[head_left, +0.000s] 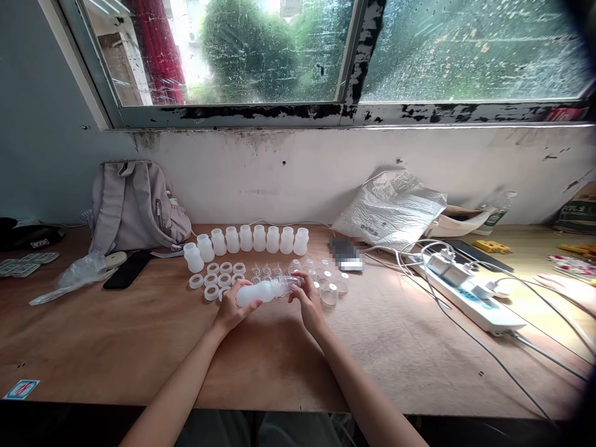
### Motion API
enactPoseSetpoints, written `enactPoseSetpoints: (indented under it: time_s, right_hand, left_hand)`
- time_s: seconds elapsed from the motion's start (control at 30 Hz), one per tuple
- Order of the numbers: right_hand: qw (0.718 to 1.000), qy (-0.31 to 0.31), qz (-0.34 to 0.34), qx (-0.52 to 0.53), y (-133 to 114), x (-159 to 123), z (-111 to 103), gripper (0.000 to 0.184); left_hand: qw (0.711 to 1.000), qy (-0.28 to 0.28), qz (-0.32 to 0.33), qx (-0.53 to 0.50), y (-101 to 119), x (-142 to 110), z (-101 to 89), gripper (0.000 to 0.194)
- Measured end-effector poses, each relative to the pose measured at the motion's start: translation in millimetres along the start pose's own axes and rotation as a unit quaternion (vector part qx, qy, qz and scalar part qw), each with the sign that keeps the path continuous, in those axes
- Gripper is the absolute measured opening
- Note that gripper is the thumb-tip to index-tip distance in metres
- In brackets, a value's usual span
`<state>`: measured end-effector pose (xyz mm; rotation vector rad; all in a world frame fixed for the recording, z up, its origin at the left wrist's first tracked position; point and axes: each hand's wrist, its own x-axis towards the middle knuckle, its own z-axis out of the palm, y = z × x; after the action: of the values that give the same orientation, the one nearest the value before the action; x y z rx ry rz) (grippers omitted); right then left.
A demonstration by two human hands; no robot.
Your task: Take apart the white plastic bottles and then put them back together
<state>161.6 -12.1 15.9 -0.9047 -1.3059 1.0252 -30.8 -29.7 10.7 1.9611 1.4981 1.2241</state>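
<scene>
My two hands meet above a brown wooden surface (pixel 270 379), holding a frosted, waisted baby bottle (pixel 261 293) tilted almost onto its side. My left hand (pixel 229 310) is wrapped around the bottle's body; my right hand (pixel 308 301) pinches the clear dome cap (pixel 286 285) at its other end, its fingers bent. Beyond them, open frosted bottles (pixel 259 239) stand upright in a curved row, with white collar rings (pixel 196 287), small clear nipples (pixel 256 272) and more clear caps (pixel 328 297) laid out nearer me. I judge that a crooked push could leave the cap seated unevenly, and that the smooth plastic could slip if my pinch loosened. If I lowered my wrists, the bottle or my knuckles might scatter the rings and nipples just behind, and a bump to one standing bottle could topple its neighbours. My hands and the bottle hide some rings and nipples; the joint under the cap is too small and see-through to make out. A dark item (pixel 345 251) behind the caps is pixelated, and a pale shape at far right is blurred.
</scene>
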Motion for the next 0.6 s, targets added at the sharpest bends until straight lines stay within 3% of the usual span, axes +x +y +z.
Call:
enactPoseSetpoints:
  time_s: [0.6]
  right_hand:
    - [0.994,0.044,0.041,-0.093,3.6,0.3,1.7,0.035]
  left_hand:
    - [0.999,-0.017,0.036,0.002,-0.3,-1.3,-0.4,0.03]
